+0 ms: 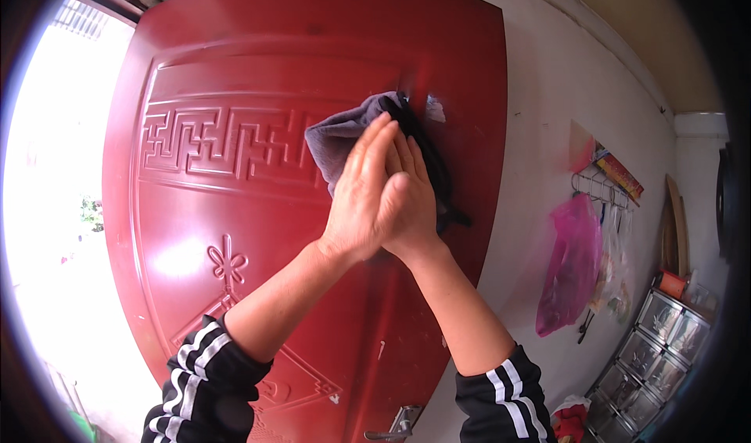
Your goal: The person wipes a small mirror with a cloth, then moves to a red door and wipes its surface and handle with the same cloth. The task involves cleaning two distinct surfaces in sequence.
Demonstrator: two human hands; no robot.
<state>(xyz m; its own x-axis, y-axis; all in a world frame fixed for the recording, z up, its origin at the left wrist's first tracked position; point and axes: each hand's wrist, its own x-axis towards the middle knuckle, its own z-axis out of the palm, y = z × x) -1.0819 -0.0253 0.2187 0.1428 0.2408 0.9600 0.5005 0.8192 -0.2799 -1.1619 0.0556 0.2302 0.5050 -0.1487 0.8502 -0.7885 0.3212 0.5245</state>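
Observation:
A red door [281, 220] with raised fretwork and flower patterns fills the middle of the view. Against its upper right part lies a grey-purple cloth [334, 140], bunched and folded. My left hand [358, 202] presses on the cloth with straight fingers, its thumb crossing over my right hand. My right hand [413, 202] is beside and partly beneath it, fingers flat and pointing up, also holding the cloth to the door. A black, strap-like item [434, 170] shows along the right of my hands; whether it is joined to the cloth I cannot tell.
Low on the door is a metal lever handle [399, 425]. Bright daylight comes through the doorway [53, 208] at left. On the right wall, a hook rack [601, 187] carries a pink plastic bag [572, 261] and clear bags. A drawer cabinet [651, 349] stands farther right.

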